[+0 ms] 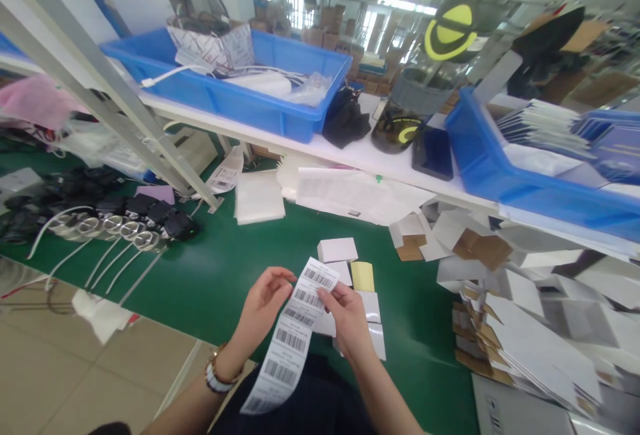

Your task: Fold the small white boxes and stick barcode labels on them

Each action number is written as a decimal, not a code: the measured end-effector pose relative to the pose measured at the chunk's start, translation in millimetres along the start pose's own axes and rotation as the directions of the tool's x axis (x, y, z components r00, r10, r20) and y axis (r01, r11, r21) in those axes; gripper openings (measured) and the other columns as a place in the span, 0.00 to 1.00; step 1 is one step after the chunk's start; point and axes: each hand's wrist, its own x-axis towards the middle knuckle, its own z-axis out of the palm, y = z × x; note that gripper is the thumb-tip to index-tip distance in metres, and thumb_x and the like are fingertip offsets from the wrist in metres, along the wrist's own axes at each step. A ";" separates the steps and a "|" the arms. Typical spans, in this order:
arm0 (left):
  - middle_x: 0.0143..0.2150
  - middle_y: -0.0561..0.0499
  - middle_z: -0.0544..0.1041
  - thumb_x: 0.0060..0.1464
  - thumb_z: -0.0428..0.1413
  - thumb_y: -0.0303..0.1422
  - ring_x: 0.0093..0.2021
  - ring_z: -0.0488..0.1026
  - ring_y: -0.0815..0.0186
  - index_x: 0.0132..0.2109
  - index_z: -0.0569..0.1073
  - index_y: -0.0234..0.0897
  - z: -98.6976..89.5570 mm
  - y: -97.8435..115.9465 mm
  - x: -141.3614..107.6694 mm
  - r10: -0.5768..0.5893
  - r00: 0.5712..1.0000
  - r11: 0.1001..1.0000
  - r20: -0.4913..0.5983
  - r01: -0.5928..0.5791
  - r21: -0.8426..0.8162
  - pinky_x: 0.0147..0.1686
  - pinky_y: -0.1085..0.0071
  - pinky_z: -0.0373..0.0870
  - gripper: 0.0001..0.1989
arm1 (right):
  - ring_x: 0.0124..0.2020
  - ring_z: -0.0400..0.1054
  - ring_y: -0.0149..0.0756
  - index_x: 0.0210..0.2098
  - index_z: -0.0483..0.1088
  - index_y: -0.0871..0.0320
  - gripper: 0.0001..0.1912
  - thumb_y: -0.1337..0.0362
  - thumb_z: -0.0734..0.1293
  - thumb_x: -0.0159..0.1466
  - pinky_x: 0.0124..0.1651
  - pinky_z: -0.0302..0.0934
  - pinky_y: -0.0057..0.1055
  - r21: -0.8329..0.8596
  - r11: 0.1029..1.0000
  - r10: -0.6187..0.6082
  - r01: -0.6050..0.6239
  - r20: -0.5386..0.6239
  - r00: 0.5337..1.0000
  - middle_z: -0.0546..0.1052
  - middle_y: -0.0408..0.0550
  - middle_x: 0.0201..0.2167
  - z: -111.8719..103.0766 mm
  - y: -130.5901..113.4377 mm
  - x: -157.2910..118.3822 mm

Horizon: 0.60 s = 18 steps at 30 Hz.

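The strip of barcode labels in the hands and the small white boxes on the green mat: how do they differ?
The label strip is long, thin and limp, hanging toward the lap; the small white boxes are short, blocky and lie flat on the green mat. The strip is printed with a row of barcodes; the boxes look plain. The strip is held between the left hand and right hand; the boxes lie untouched. Both are white.
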 end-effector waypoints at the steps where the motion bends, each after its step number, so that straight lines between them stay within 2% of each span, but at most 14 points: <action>1: 0.35 0.50 0.78 0.55 0.62 0.40 0.31 0.75 0.65 0.41 0.74 0.36 6.1 3.0 2.7 -0.077 0.996 0.996 0.035 0.078 -0.035 0.32 0.71 0.74 0.12 | 0.29 0.71 0.38 0.39 0.81 0.54 0.16 0.53 0.77 0.54 0.33 0.66 0.35 -0.001 1.000 0.002 -0.002 0.020 1.000 0.83 0.47 0.33 -0.1 -3.5 -2.2; 4: 0.28 0.53 0.77 0.51 0.65 0.41 0.26 0.73 0.68 0.34 0.74 0.35 22.7 11.1 5.8 -0.209 0.976 0.973 0.067 0.215 -0.087 0.28 0.74 0.70 0.14 | 0.33 0.75 0.43 0.40 0.81 0.55 0.18 0.52 0.77 0.54 0.38 0.70 0.40 0.013 1.000 0.014 -0.014 0.057 0.998 0.83 0.49 0.35 -1.6 -12.4 -8.0; 7: 0.26 0.54 0.77 0.48 0.67 0.40 0.26 0.73 0.68 0.31 0.74 0.36 33.4 17.1 2.4 -0.248 0.968 0.961 0.045 0.252 -0.112 0.27 0.74 0.70 0.13 | 0.35 0.76 0.45 0.42 0.80 0.54 0.19 0.50 0.76 0.56 0.42 0.71 0.43 0.037 0.999 -0.007 0.006 0.038 0.999 0.83 0.49 0.37 -6.4 -19.6 -14.4; 11: 0.26 0.54 0.77 0.45 0.68 0.38 0.26 0.73 0.67 0.31 0.75 0.36 39.2 19.2 -4.6 -0.308 0.950 0.923 0.060 0.313 -0.223 0.28 0.74 0.71 0.13 | 0.35 0.76 0.44 0.43 0.80 0.54 0.18 0.50 0.75 0.58 0.43 0.72 0.43 0.033 0.999 -0.033 0.032 0.029 0.999 0.83 0.48 0.37 -11.9 -27.4 -24.7; 15: 0.28 0.52 0.78 0.44 0.69 0.37 0.28 0.74 0.67 0.31 0.77 0.35 40.5 17.0 -7.9 -0.297 0.951 0.914 0.083 0.309 -0.263 0.30 0.73 0.71 0.12 | 0.35 0.76 0.44 0.41 0.81 0.54 0.17 0.50 0.75 0.58 0.43 0.71 0.42 0.044 0.998 -0.052 0.051 0.030 0.998 0.83 0.47 0.36 -13.9 -32.2 -32.0; 18: 0.29 0.52 0.78 0.45 0.68 0.38 0.29 0.73 0.67 0.32 0.77 0.35 37.8 19.0 -5.1 -0.257 0.959 0.937 0.118 0.277 -0.210 0.31 0.73 0.71 0.11 | 0.34 0.74 0.40 0.40 0.81 0.54 0.17 0.51 0.77 0.56 0.40 0.69 0.37 0.108 0.994 -0.002 -0.004 0.052 0.999 0.83 0.46 0.34 -18.7 -35.6 -32.4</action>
